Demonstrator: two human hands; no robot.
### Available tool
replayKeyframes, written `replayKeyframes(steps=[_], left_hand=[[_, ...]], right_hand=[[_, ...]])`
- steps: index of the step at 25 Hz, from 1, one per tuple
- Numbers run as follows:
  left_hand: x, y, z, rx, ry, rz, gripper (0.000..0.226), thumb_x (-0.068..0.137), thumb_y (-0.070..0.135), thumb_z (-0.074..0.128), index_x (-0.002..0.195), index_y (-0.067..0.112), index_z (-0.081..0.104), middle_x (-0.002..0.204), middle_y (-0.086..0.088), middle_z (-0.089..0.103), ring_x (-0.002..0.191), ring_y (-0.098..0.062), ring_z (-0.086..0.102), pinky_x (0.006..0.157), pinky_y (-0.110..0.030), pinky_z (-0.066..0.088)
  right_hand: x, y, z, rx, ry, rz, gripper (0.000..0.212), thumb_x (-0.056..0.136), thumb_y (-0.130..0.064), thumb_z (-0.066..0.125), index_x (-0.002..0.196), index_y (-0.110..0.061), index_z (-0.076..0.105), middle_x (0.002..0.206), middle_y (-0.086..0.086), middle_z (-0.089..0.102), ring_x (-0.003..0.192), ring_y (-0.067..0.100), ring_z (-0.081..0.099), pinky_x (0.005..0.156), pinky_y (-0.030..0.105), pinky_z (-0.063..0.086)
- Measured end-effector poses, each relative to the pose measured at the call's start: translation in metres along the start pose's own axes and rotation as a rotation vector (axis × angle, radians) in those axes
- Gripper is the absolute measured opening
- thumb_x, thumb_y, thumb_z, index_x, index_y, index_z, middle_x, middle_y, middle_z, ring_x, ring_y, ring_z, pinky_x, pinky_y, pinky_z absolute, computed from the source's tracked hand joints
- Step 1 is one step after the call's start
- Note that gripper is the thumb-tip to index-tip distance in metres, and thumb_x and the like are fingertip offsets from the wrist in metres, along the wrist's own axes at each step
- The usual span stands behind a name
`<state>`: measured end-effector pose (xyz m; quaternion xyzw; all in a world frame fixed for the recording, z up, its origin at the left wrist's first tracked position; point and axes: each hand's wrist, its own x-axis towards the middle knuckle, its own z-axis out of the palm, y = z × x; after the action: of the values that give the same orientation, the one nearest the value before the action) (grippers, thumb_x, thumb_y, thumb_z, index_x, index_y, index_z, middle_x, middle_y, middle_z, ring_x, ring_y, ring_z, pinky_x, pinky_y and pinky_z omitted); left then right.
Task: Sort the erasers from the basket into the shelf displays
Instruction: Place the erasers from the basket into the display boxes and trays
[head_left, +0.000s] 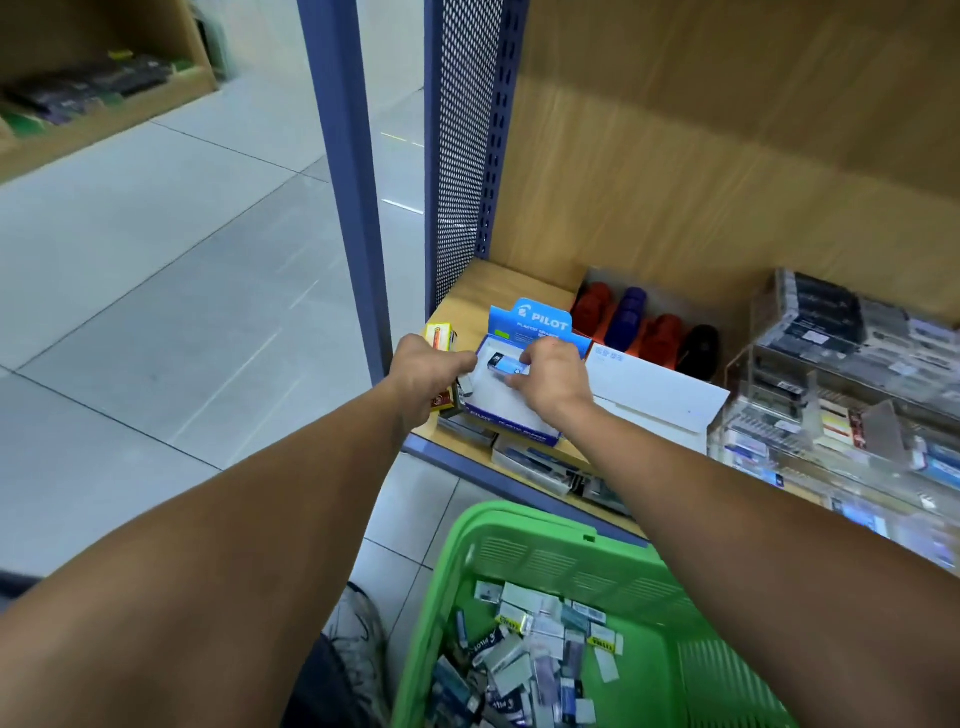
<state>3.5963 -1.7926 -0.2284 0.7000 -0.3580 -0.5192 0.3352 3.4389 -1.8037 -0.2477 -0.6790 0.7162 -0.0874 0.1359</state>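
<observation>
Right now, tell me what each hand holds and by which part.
The right hand pinches a blue-sleeved eraser by its near end, over the Pilot display box. The left hand grips that box's left wall.

We see our two forearms bare to the elbow, no sleeves, watch or rings on the left hand (423, 376) or right hand (553, 382), and at six o'clock a grey-white laced sneaker (358, 639) below dark trousers (317, 691).

green basket (524, 540) cut off below, far shelf goods (88, 91) blurred, perhaps notebooks
</observation>
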Motion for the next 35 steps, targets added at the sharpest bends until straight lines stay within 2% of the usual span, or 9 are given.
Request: replayKeyframes(steps=[7,9,15,18,21,24,27,30,35], left_hand=[[0.004,-0.001,0.002,0.024,-0.002,0.017,0.033,0.082,0.021,0.079,0.096,0.010,0.050,0.084,-0.005,0.054,0.072,-0.013,0.054,0.053,-0.025,0.044],[0.005,-0.002,0.003,0.031,-0.004,0.037,0.031,0.082,0.021,0.079,0.090,0.013,0.050,0.083,-0.005,0.056,0.071,-0.012,0.056,0.054,-0.025,0.046],[0.007,-0.003,0.006,0.071,0.002,0.057,0.034,0.083,0.024,0.079,0.082,0.017,0.046,0.081,-0.003,0.056,0.070,-0.011,0.056,0.057,-0.025,0.049],[0.007,0.000,0.006,0.082,0.016,0.078,0.032,0.084,0.023,0.078,0.095,0.012,0.051,0.083,-0.003,0.054,0.071,-0.011,0.054,0.055,-0.024,0.045],[-0.001,0.005,0.007,-0.090,0.045,0.127,0.040,0.081,0.016,0.080,0.110,0.003,0.056,0.088,-0.009,0.063,0.073,-0.015,0.062,0.053,-0.027,0.048],[-0.027,0.010,0.019,-0.386,-0.236,0.070,0.038,0.080,0.000,0.076,0.115,-0.002,0.063,0.101,-0.023,0.071,0.078,-0.027,0.071,0.060,-0.034,0.055],[-0.062,0.012,0.041,-0.412,-0.514,0.057,0.032,0.085,-0.006,0.068,0.116,-0.002,0.066,0.098,-0.022,0.070,0.078,-0.031,0.071,0.061,-0.037,0.057],[-0.089,0.017,0.069,-0.371,-0.661,0.057,0.029,0.085,-0.003,0.067,0.114,0.002,0.066,0.094,-0.020,0.069,0.075,-0.029,0.071,0.062,-0.037,0.057],[-0.116,0.023,0.106,-0.264,-0.658,0.016,0.032,0.085,-0.002,0.069,0.117,-0.004,0.066,0.099,-0.022,0.073,0.076,-0.031,0.072,0.064,-0.038,0.059]], right_hand=[[0.000,-0.009,0.027,-0.064,0.133,-0.013,0.029,0.086,0.012,0.053,0.108,-0.004,0.065,0.121,0.016,0.054,0.092,0.033,0.062,0.077,0.036,0.049],[-0.006,-0.009,0.032,-0.039,0.153,-0.028,0.030,0.085,0.012,0.053,0.107,-0.004,0.066,0.126,0.015,0.044,0.084,0.034,0.060,0.078,0.039,0.051],[-0.006,-0.004,0.039,-0.035,0.041,-0.107,0.038,0.084,0.004,0.060,0.121,-0.004,0.065,0.133,0.008,0.041,0.118,0.027,0.048,0.096,0.032,0.045],[-0.012,0.003,0.027,0.053,-0.042,-0.138,0.052,0.084,0.007,0.055,0.133,-0.010,0.059,0.146,0.004,0.035,0.124,0.026,0.048,0.098,0.033,0.044],[-0.022,0.014,0.000,0.290,-0.015,-0.131,0.054,0.086,0.006,0.049,0.134,-0.016,0.061,0.140,0.000,0.049,0.113,0.022,0.058,0.098,0.031,0.047],[-0.047,0.029,-0.042,0.685,-0.159,-0.079,0.056,0.087,0.003,0.059,0.138,-0.021,0.055,0.131,0.000,0.059,0.084,0.013,0.062,0.079,0.025,0.050],[-0.073,0.054,-0.082,0.945,-0.318,-0.107,0.074,0.082,0.007,0.072,0.146,-0.021,0.045,0.131,-0.003,0.055,0.079,0.017,0.063,0.082,0.032,0.055],[-0.095,0.091,-0.112,0.846,-0.306,-0.172,0.068,0.075,0.002,0.082,0.135,-0.019,0.059,0.125,-0.004,0.061,0.077,0.015,0.063,0.079,0.027,0.054],[-0.120,0.131,-0.124,0.724,-0.117,-0.106,0.043,0.064,-0.008,0.092,0.101,-0.013,0.070,0.079,0.014,0.066,0.064,0.017,0.057,0.063,0.031,0.045]])
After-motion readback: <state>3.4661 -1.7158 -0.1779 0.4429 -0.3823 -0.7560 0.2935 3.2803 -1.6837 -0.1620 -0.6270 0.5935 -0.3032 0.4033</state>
